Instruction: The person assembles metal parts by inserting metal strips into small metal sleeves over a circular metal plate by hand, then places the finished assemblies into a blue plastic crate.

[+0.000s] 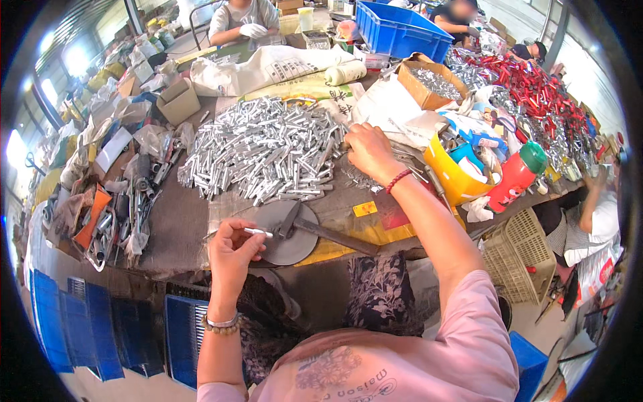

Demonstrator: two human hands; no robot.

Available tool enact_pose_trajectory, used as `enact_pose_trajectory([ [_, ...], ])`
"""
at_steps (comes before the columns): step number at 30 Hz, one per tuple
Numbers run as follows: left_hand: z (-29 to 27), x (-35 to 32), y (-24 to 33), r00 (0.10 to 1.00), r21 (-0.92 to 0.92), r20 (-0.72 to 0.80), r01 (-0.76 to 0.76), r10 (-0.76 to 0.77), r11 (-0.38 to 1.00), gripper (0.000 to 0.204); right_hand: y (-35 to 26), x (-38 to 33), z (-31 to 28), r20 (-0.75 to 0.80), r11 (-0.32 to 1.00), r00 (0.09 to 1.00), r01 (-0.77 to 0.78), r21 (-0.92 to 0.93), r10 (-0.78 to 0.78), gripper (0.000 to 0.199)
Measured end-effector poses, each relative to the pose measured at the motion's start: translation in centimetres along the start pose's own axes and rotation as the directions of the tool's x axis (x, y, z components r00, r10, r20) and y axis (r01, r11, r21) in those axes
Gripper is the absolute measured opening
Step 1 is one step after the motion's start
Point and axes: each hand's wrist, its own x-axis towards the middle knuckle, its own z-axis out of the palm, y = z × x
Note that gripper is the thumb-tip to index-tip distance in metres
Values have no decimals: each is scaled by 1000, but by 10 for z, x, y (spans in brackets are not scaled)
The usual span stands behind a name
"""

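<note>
My left hand (233, 250) pinches a short silver metal tube (258, 232) between thumb and fingers, over the left edge of a round grey metal plate (284, 251). On that plate lies the head of a hammer (289, 220), its dark handle running right toward the table's front edge. A broad heap of similar silver tubes (261, 144) spreads behind the plate. My right hand (372, 154) is at the heap's right side, fingers bent and drawn together; whatever is in them is hidden. Below it lie small thin metal pieces (362, 179).
A yellow container (455, 174) and a red bottle with green cap (514, 175) stand at right. Behind are a cardboard box of metal parts (432, 84), a blue crate (402, 33) and red parts (516, 80). Tools (120, 214) crowd the left. Other people sit around.
</note>
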Motion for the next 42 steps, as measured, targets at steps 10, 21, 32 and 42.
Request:
enact_pose_trajectory([
  [10, -2, -20, -13, 980, 281, 72, -200, 187, 939, 19, 6, -30, -41, 90, 980, 976, 198, 33, -200, 19],
  [21, -1, -25, -2, 933, 600, 72, -323, 353, 732, 15, -128, -96, -94, -177, 783, 929, 368, 501, -324, 13],
  [32, -6, -28, -6, 897, 628, 140, -408, 420, 663, 21, -173, -117, -75, -157, 833, 932, 363, 417, -327, 3],
  [42, -6, -26, -11, 888, 627, 130, -418, 440, 657, 14, -173, -112, -75, -166, 827, 894, 449, 337, -417, 4],
])
